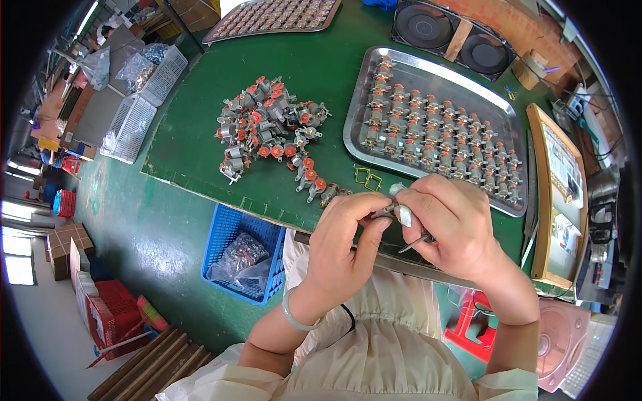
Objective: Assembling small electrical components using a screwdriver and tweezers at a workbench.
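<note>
Near the table's front edge, my left hand [344, 237] pinches a small grey metal component [382, 212] between thumb and fingers; much of it is hidden. My right hand [448, 224] meets it there, white coverings on its fingertips. A thin metal tool [412, 244] sticks out below the curled right fingers, its kind hidden by the hand. To the left lies a loose heap of small metal components with red tops [267, 123], trailing toward my left hand. Beyond my right hand, similar components stand in rows in a metal tray [461, 75].
Yellow wire-like frames [368, 178] lie just past my hands. A wooden frame [543, 194] leans at the right, and two black fans [458, 37] stand at the back. Another filled tray [271, 20] sits far left. Below the table edge is a blue basket [212, 250] with bagged parts.
</note>
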`<state>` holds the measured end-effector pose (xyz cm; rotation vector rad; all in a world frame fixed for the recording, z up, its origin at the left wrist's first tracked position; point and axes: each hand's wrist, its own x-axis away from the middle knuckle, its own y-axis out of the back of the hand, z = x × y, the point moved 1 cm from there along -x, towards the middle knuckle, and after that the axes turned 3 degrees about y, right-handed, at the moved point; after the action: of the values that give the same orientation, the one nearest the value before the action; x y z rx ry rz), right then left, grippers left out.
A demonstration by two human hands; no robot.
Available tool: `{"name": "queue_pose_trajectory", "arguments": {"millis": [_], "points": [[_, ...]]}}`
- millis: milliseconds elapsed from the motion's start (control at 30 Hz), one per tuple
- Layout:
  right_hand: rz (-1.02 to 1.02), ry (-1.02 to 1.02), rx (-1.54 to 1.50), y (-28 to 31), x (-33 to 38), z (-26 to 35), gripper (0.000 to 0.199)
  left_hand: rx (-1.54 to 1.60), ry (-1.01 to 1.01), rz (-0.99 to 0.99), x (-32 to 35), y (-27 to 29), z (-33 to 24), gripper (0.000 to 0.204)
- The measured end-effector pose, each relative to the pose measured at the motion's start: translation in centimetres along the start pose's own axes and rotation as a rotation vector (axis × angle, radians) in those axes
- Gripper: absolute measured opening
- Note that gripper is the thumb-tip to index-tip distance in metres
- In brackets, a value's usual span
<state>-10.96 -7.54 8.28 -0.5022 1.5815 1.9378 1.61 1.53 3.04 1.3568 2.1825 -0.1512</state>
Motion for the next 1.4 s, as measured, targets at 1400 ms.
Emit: {"name": "queue_pose_trajectory", "arguments": {"millis": [1400], "points": [[0.174, -0.306, 0.081, -4.3, 1.2, -1.9, 0.054, 0.617, 0.418, -0.252, -0.4, 3.1, 1.7, 0.016]]}}
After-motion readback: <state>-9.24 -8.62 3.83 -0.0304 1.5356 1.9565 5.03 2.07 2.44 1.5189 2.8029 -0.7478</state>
